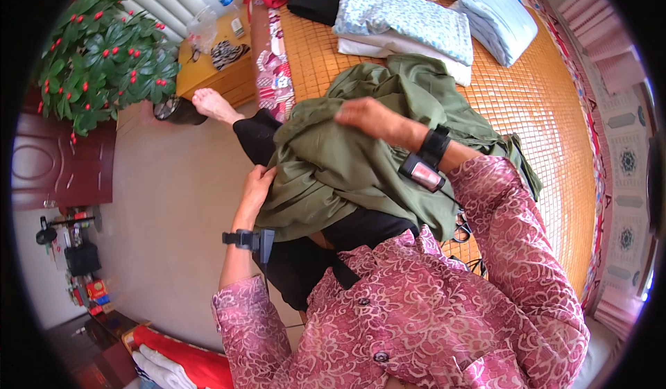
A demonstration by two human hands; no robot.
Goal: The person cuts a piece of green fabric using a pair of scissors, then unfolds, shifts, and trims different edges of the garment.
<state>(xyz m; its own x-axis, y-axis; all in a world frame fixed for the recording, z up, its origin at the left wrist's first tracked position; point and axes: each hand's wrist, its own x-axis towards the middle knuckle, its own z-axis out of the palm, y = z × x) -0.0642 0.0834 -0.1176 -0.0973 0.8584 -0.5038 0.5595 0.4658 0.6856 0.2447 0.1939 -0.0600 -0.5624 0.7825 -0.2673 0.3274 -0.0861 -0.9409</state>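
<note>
An olive-green cloth garment (333,160) lies bunched over my lap and spreads onto the woven mat of the bed. My left hand (259,181) grips its edge at the left, with the fingers pinched on the fabric. Above the upper part of the cloth is my right hand (367,118), slightly blurred, its fingers close together; whether it holds the fabric or only rests on it cannot be told. Both wrists wear black straps with small devices.
Folded blue-patterned bedding (406,20) and a light blue folded quilt (499,22) lie on the bed mat (520,103). A wooden nightstand (203,72) stands at the upper left beside a leafy plant with red berries (104,61). Black cables (462,229) lie near my right side.
</note>
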